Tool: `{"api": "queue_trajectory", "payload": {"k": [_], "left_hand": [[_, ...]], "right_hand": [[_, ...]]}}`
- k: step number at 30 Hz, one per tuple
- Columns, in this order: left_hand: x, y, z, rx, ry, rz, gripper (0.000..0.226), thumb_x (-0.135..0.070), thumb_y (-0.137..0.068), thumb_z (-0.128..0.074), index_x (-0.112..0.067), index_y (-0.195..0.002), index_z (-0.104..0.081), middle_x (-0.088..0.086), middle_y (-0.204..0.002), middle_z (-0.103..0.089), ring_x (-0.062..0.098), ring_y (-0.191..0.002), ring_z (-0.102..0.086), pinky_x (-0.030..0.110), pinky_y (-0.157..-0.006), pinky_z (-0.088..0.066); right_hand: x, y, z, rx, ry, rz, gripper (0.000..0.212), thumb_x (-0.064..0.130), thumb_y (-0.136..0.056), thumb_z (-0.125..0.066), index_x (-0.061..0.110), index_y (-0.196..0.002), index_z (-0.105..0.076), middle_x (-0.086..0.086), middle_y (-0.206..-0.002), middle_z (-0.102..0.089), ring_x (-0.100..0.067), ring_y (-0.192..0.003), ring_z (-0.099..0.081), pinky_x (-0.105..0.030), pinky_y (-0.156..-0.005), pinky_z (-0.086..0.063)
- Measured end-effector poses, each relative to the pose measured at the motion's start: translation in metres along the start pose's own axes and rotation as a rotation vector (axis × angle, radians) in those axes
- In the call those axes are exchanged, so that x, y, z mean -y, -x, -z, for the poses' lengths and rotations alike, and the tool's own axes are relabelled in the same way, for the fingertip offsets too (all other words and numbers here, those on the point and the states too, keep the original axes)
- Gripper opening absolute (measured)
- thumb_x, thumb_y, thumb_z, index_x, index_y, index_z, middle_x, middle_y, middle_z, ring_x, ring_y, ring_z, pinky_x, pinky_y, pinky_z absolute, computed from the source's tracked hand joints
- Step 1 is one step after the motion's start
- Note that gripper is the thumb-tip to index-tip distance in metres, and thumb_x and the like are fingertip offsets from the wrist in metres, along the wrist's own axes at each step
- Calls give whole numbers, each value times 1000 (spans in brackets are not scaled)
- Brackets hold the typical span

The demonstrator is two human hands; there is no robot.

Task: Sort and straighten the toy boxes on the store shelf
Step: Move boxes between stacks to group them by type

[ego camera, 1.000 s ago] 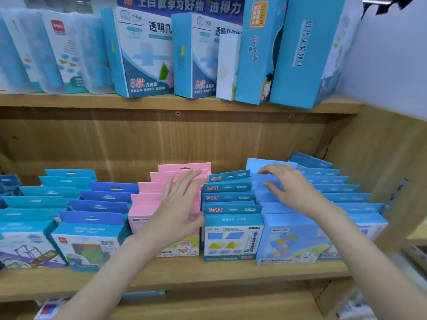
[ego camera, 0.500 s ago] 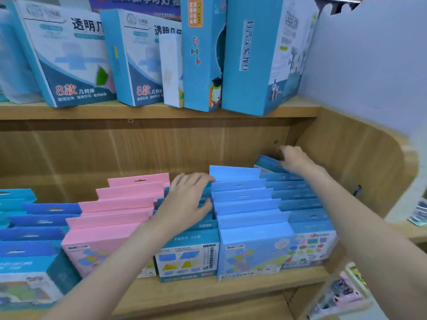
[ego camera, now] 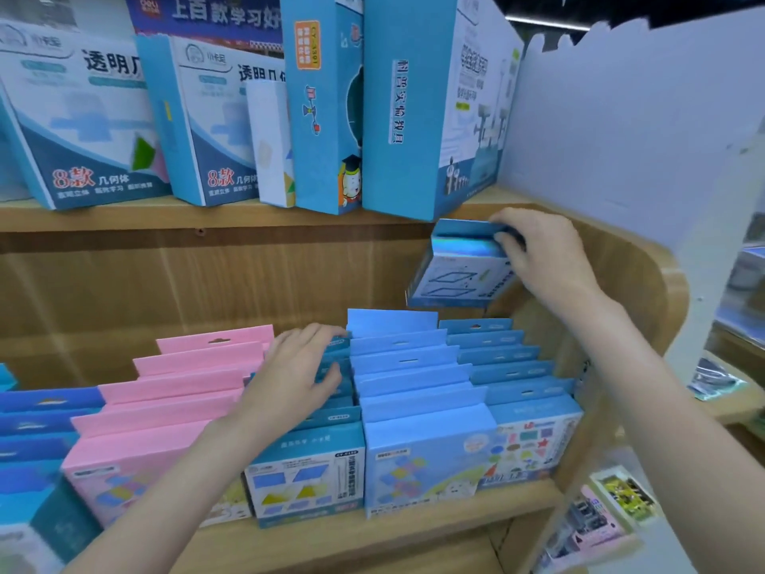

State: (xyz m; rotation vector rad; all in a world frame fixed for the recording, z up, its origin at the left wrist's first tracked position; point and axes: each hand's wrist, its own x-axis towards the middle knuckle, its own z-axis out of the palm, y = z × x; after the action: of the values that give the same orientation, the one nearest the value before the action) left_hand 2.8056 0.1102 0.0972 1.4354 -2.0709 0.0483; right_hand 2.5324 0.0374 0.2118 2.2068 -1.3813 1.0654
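My right hand [ego camera: 546, 258] grips a small blue toy box [ego camera: 455, 271] by its top and holds it in the air above the rightmost row of blue boxes [ego camera: 509, 370], close under the upper shelf. My left hand [ego camera: 298, 374] rests with relaxed fingers on the tops of the teal box row [ego camera: 314, 478]. A light blue row [ego camera: 414, 383] stands between those two rows. The pink row [ego camera: 182, 391] is to the left of my left hand.
Tall blue boxes [ego camera: 397, 109] stand on the upper wooden shelf [ego camera: 207, 217]. The shelf's curved wooden side panel [ego camera: 645, 308] closes the right end. More blue boxes [ego camera: 37, 432] fill the far left. Packets [ego camera: 612, 511] lie lower right.
My right hand has lifted a blue box up out of the back of the rightmost row. My left hand stays on the teal row. The view shifted right.
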Motion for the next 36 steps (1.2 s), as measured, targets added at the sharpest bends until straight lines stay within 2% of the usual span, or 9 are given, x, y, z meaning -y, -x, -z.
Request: {"api": "queue_trajectory", "payload": {"k": [4,8,11,15,18,22,26,32,36], "left_hand": [[16,17,29,-125,-7,46,31,-21,-84,-49,-12,-113,-57,3,-111,-62,24,-103,-54,40,-93,-39],[33,44,46,-114,-43,56,44,-35,-79,-35,-11,-105,-60,3,-105,-64,25,-101,-57,38,-91,-38],[43,64,53,-171,-31,119,36,-31,-80,-39,-14,-104,-60,0,-108,-62,19,-105,-52,30,-93,-33],[44,102,56,-320,-78,123,32,-20,-79,-41,-10,-103,-59,5,-110,-59,20,-104,-49,24,-91,-29],[48,136,55,-419,-148,121,30,-12,-77,-44,-10,-105,-57,7,-115,-54,23,-105,-47,32,-93,-30],[68,175,67,-524,-191,232,32,-12,-77,-44,-12,-108,-50,7,-119,-47,27,-105,-46,32,-95,-28],[99,211,89,-517,-217,333,34,-17,-79,-41,-13,-113,-45,8,-122,-44,27,-109,-43,28,-99,-24],[154,259,133,-515,-253,339,34,-20,-81,-40,-11,-113,-46,8,-123,-45,27,-110,-43,40,-96,-28],[200,293,182,-463,-339,308,38,-18,-79,-39,-9,-116,-46,10,-127,-47,26,-118,-40,45,-106,-20]], "right_hand": [[35,17,18,-168,-154,120,19,4,-84,-54,3,-101,-64,-13,-97,-69,-26,-87,-60,-21,-78,-39],[68,25,14,-214,-281,151,18,2,-83,-57,0,-100,-65,-14,-97,-70,-13,-89,-55,-5,-80,-35],[85,28,6,-214,-299,177,18,1,-83,-58,-2,-99,-65,-16,-97,-69,-15,-94,-52,-8,-83,-36],[103,32,7,-229,-360,185,16,1,-84,-58,-3,-98,-64,-11,-92,-66,-12,-88,-52,3,-82,-30],[126,33,6,-211,-436,197,15,2,-85,-55,-2,-98,-62,-1,-86,-57,-2,-73,-46,0,-73,-32],[165,33,0,-157,-531,223,18,4,-86,-52,3,-104,-56,3,-90,-55,-16,-73,-51,-5,-70,-32],[207,32,-4,-54,-646,232,23,7,-85,-53,10,-107,-52,7,-92,-57,18,-84,-50,-2,-76,-34],[289,34,-22,-39,-751,198,23,10,-84,-53,16,-106,-52,14,-94,-59,3,-93,-56,-23,-80,-44],[365,39,-39,-38,-749,196,22,8,-83,-54,16,-104,-52,24,-95,-55,3,-90,-56,-17,-81,-41]]}}
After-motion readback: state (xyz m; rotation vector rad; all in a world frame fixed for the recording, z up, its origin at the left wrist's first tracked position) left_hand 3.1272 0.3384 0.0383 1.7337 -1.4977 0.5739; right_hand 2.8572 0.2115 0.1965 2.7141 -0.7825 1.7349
